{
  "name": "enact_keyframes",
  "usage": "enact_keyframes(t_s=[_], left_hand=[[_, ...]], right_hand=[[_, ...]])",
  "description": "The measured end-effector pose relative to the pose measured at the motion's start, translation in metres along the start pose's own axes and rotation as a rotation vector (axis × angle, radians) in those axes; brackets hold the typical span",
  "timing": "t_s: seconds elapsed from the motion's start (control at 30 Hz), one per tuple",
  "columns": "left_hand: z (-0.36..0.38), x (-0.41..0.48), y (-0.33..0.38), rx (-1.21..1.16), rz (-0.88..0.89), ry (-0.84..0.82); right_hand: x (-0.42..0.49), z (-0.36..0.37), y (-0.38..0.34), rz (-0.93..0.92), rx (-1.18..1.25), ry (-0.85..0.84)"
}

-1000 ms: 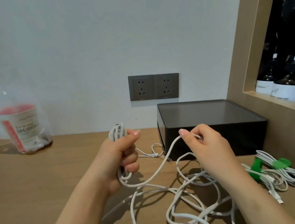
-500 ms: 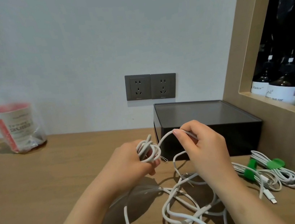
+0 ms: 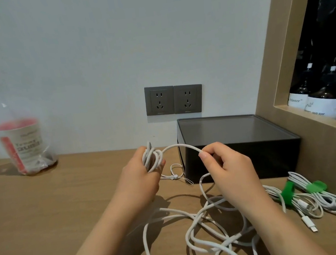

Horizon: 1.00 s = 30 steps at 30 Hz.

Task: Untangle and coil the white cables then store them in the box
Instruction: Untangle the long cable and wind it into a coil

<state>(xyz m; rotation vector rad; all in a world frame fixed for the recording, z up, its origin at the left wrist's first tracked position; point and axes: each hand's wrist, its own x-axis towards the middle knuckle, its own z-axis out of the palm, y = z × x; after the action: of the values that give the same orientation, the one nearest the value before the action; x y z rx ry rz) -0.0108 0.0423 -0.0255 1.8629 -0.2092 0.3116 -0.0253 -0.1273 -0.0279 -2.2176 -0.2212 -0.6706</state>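
**White cable, one more turn going onto the coil**

White cable (image 3: 178, 146) now arches in a short bow between my hands, where a second ago it ran as a long, low, slack line from the desk (image 3: 66, 206) up to my right hand (image 3: 226, 166). My left hand (image 3: 139, 179) has dropped and rolled over, so I see its back instead of the thumb side. Its fingers are curled round the coil (image 3: 151, 157). My right hand pinches the cable between thumb and forefinger, just in front of the box (image 3: 238, 130).

I read this as another wrap being laid on. The coiling is moving along, but much is left: a loose tangle (image 3: 209, 229) lies on the desk below my wrists, and nothing is in the box, whose lid looks closed.

The coil is a narrow bunch of loops with its long axis roughly upright, the top end poking out above my fingers towards the wall. The free run leaves it to the right, then falls from my right hand down to the tangle. Two tied bundles (image 3: 310, 196) with green straps (image 3: 287, 193) lie to the right.
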Motion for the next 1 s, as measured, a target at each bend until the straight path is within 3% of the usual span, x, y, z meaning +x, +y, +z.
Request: enact_keyframes(t_s=[0.1, 0.27, 0.4, 0.5, 0.67, 0.87, 1.0], left_hand=[[0.002, -0.002, 0.002, -0.162, -0.084, -0.060], [0.003, -0.002, 0.000, -0.256, -0.164, -0.011], [0.001, 0.001, 0.005, -0.463, -0.182, 0.091], [-0.002, 0.003, 0.006, -0.608, -0.213, 0.105], [0.001, -0.004, 0.006, -0.455, -0.207, -0.097], [0.004, -0.001, 0.002, -0.454, -0.271, 0.075], [0.002, -0.001, 0.005, -0.515, -0.252, 0.057]], right_hand=[[0.000, 0.001, -0.001, 0.036, 0.098, 0.019], [-0.001, 0.000, -0.006, 0.083, 0.158, -0.040], [0.000, -0.001, -0.002, 0.169, -0.017, -0.175], [0.000, -0.003, 0.001, 0.199, -0.075, -0.103], [0.002, -0.004, -0.001, 0.084, 0.076, 0.030], [-0.007, 0.006, -0.014, -0.084, 0.182, -0.137], [-0.008, 0.013, -0.013, -0.160, 0.099, -0.161]])
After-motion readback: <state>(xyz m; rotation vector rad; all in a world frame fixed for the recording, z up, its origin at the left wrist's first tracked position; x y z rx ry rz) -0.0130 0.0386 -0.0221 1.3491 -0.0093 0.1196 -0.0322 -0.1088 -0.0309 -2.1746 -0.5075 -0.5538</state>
